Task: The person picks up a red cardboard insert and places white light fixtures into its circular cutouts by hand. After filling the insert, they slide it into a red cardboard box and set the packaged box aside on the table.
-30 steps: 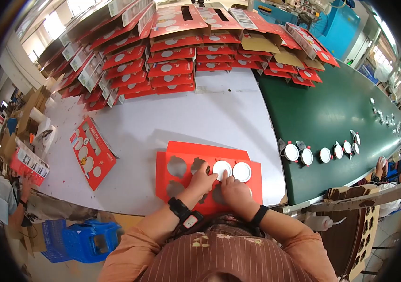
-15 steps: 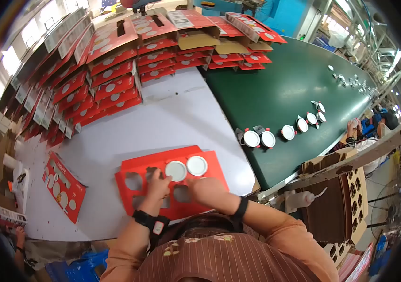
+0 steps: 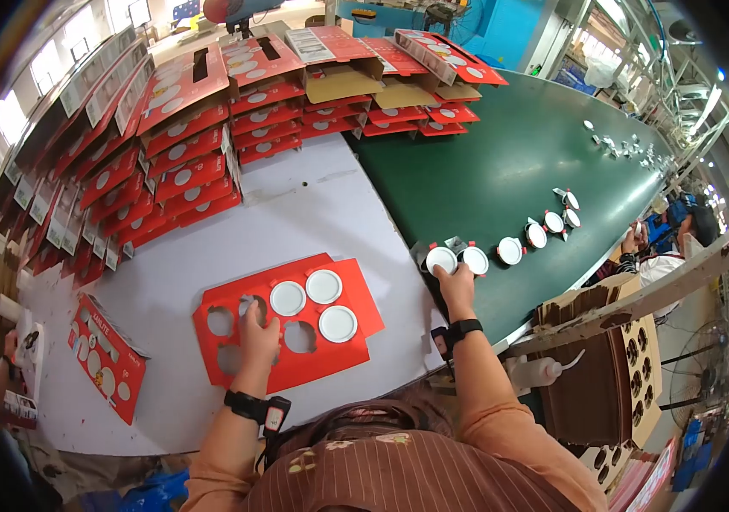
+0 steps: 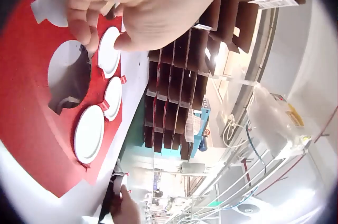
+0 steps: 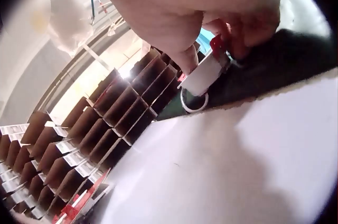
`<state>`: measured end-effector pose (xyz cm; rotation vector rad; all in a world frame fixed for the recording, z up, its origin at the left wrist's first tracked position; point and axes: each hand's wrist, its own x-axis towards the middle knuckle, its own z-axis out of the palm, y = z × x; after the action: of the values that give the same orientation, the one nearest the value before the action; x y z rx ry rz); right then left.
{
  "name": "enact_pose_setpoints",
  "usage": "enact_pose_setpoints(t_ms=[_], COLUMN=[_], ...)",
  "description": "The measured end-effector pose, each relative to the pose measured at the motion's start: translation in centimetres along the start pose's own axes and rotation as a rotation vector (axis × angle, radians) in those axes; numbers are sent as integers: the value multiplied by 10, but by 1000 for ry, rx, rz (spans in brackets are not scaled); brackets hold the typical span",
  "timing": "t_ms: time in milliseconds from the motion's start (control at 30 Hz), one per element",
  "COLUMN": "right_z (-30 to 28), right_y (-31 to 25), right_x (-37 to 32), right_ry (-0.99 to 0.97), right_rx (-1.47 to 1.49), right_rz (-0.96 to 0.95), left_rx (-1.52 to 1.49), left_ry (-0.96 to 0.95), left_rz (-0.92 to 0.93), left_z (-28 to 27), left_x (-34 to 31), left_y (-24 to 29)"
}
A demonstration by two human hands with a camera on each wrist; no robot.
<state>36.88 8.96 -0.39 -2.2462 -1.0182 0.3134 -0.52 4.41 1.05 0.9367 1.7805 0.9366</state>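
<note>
A red card panel (image 3: 352, 358) with round holes lies on the white table, three white round lights seated at its right part, one of them (image 3: 338, 324) lowest. My left hand (image 3: 259, 340) is over the panel, its loosely bent fingers at an upper hole beside a seated light (image 4: 109, 52); nothing shows held in it. Out on the green surface, my right hand (image 3: 457, 293) is at the two nearest lights. In the right wrist view, that hand (image 5: 211, 15) pinches one white light (image 5: 203, 77) with a red clip between thumb and fingers.
Red printed cartons (image 3: 198, 175) are stacked along the back and left. A flat red carton (image 3: 108, 358) lies at the left. More lights (image 3: 510, 251) line the green surface (image 3: 458, 162). A bottle (image 3: 535, 371) and brown boxes stand right; other people's hands show at both sides.
My right hand has gone from the panel to the lights on the green surface at the right. A third light now shows in the panel. The head view has turned rightward; my left hand stays at the panel.
</note>
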Motion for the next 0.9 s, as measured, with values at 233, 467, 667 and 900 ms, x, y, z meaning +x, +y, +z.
enact_pose_setpoints(t_ms=[233, 467, 667, 900], right_z=[21, -51, -69, -67], right_y=[-6, -71, -77, -90], right_x=[-22, -129, -153, -171], right_ry=[-218, -473, -627, -881], right_rx=[704, 596, 698, 629], right_rz=[-159, -679, -708, -652], left_rx=[233, 183, 17, -161], left_ry=[-350, -402, -616, -667], left_rz=[626, 978, 716, 383], left_z=[15, 38, 5, -7], left_x=[-58, -77, -101, -109], left_y=[36, 71, 79, 54])
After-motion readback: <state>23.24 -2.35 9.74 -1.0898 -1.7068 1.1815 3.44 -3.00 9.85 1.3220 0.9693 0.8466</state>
